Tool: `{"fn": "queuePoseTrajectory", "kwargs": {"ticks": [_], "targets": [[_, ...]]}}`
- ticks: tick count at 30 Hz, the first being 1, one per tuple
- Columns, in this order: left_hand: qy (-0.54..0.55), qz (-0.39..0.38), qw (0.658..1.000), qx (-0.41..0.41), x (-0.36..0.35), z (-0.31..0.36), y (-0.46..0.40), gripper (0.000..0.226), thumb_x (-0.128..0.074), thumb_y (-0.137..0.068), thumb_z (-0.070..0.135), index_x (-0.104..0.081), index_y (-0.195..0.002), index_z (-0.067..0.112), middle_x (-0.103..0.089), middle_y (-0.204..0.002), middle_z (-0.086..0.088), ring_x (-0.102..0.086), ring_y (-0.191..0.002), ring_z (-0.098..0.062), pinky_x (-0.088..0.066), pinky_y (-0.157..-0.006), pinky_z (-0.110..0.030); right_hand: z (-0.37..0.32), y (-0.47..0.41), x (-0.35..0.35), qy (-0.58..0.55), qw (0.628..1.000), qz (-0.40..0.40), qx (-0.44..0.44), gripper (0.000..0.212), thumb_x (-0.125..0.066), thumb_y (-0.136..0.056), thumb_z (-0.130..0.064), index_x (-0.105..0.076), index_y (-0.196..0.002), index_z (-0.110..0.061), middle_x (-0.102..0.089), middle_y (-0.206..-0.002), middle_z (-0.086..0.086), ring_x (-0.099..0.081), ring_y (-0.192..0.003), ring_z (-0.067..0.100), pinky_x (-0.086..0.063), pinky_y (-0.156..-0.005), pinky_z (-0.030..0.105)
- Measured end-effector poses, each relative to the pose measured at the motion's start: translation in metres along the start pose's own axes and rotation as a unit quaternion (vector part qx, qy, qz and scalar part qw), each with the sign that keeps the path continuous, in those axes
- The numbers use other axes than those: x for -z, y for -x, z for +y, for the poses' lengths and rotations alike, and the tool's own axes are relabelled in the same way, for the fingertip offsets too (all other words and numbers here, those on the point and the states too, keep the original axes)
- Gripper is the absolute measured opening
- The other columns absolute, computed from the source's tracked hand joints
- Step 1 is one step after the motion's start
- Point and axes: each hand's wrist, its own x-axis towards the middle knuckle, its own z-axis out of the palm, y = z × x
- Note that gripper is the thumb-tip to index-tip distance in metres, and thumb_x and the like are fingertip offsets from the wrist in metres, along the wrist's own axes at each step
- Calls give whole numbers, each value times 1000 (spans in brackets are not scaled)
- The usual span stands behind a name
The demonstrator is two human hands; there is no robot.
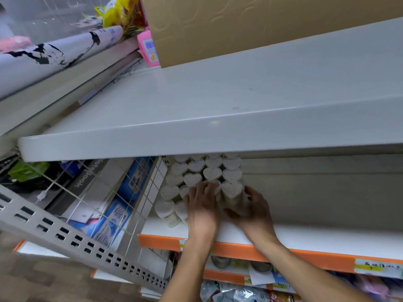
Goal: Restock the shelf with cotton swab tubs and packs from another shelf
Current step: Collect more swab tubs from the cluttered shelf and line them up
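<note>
Several heart-shaped cotton swab tubs [212, 173] stand in rows at the left end of a white shelf [316, 235] with an orange front strip. My right hand [254, 209] grips the front right tub [232, 190] from its right side. My left hand [201, 205] lies over the tubs just left of it, fingers bent onto their tops. The back rows are hidden under the grey shelf above.
A wide grey shelf [218, 110] lies bare above the tubs. A wire grid divider [122, 192] stands left of them, with blue packs and a notebook behind it. A perforated grey upright [72, 234] slants across the lower left. Jars and packets fill the shelves below.
</note>
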Motion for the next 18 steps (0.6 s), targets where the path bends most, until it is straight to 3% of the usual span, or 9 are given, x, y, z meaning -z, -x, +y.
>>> {"fn": "queuePoseTrajectory", "kwargs": {"ticks": [2,6,9,11,15,18], "targets": [[0,-2,1000,-5,0,2,0,30,-67,-84,11,-69,-113,19,-64,-116,-3,-58,-107,-29,-41,-87,-39,-2,1,3,1,1000,-4,-12,90,-92,-58,-40,-54,-136,-17,-61,-127,7,-56,-116,25,-43,-92,28],[-7,17,1000,-17,7,5,5,39,-65,-81,21,-65,-120,18,-60,-124,-5,-55,-113,-27,-43,-91,-40,-6,9,18,-2,1000,20,16,90,-95,-55,-34,-55,-133,-14,-60,-122,10,-57,-111,29,-46,-88,36],[-1,41,999,-26,14,23,12,41,-51,-81,27,-64,-119,17,-59,-123,-5,-54,-113,-27,-44,-91,-41,-1,15,42,-15,1000,4,4,86,-93,-64,-28,-53,-137,-7,-55,-130,10,-52,-120,26,-45,-102,42],[11,48,998,-33,14,47,16,41,-49,-77,25,-66,-113,17,-61,-119,-5,-56,-107,-28,-46,-87,-41,6,16,64,-32,999,-10,-19,74,-88,-71,-26,-55,-136,-12,-53,-129,4,-53,-121,22,-45,-104,40],[49,-18,997,-57,0,107,24,31,-55,-77,21,-69,-105,20,-65,-109,-3,-60,-97,-27,-48,-83,-37,23,9,124,-27,998,-33,-43,41,-77,-84,-22,-62,-123,-20,-57,-122,-1,-61,-102,14,-46,-82,15],[68,-106,990,-65,-20,150,34,30,-54,-83,25,-68,-110,23,-64,-111,0,-60,-103,-22,-47,-90,-34,38,6,178,10,996,-45,-70,28,-72,-88,-24,-65,-116,-22,-63,-117,-2,-61,-92,11,-43,-76,17]]}}
